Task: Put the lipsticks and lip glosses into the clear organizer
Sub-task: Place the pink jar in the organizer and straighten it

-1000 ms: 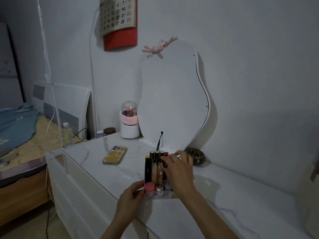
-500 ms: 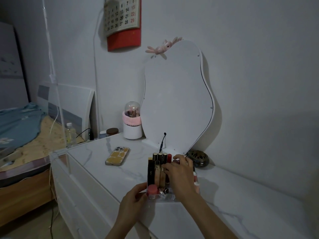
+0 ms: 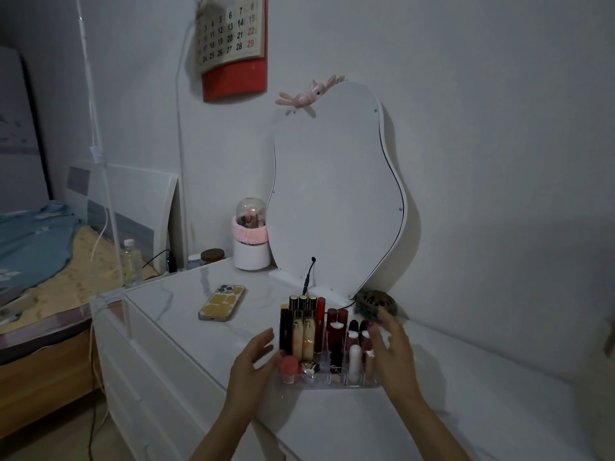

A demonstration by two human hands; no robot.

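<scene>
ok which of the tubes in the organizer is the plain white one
The white tube near the front of the clear organizer, toward its right side, close to the right hand. The tubes around it are dark red, black or gold.

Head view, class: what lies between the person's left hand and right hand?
In the head view, the clear organizer, filled with upright lipsticks and lip glosses, sits between the open left hand and open right hand.

Both forearms are bare, with no sleeves in view. The left hand (image 3: 253, 367) and right hand (image 3: 392, 357) wear no gloves or rings; the fingers (image 3: 382, 331) are slender.
</scene>
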